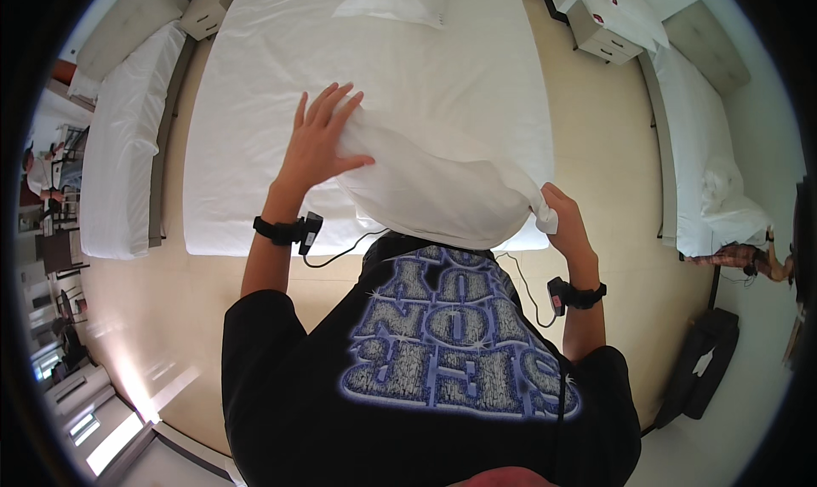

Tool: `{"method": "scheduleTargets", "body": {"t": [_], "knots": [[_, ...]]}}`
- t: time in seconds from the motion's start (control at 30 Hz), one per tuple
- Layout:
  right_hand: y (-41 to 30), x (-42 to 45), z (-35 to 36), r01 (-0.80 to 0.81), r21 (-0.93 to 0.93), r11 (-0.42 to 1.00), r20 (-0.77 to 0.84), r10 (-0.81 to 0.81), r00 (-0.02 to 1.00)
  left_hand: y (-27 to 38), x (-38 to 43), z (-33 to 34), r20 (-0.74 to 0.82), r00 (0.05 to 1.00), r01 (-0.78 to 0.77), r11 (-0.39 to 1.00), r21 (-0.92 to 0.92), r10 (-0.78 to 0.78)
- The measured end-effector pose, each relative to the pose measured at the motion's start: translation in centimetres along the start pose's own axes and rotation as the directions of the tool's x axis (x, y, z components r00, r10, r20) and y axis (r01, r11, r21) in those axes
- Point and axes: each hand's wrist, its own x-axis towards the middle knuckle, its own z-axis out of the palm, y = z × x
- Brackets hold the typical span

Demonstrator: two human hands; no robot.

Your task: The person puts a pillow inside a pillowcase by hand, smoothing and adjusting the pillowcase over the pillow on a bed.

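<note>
A bunched white cloth point(434, 187), which looks like a pillowcase, lies slack over the near edge of a bed point(255, 130) with a white sheet. I cannot tell whether anything is inside it. My right hand point(568, 222) grips its gathered right corner, just beyond the bed's near right corner. At the cloth's left end, my left hand point(322, 136) is spread wide, palm down, with the thumb over the fabric. Whether the left fingers touch the cloth or the sheet is unclear. A white pillow point(402, 2) rests at the far end of the bed.
White-covered beds stand at left point(124, 149) and right point(692, 130), across tiled floor point(593, 142). Nightstands point(207, 12) point(603, 37) flank the middle bed. A person point(743, 257) bends at the right bed. A dark bench point(699, 366) is behind them. Thin cables hang from my wristbands point(277, 232).
</note>
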Motion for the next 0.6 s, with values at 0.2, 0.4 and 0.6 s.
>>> {"method": "scheduleTargets", "body": {"t": [0.2,0.4,0.6], "knots": [[0.1,-0.1,-0.5,-0.029,0.009,1.000,-0.025,0.030,0.999,-3.3,-0.8,1.6,0.187,0.979,0.089,0.995,-0.051,-0.078],[8.4,6.5,-4.6,0.198,-0.250,0.948,-0.021,-0.210,0.977,-4.2,6.6,0.6,0.078,0.986,-0.158,0.971,0.178,0.146],[1.6,9.4,-10.3,0.148,0.031,0.989,-0.279,-0.134,0.951,-1.4,7.3,-4.7,-0.378,0.926,-0.022,1.000,0.020,0.028]]}}
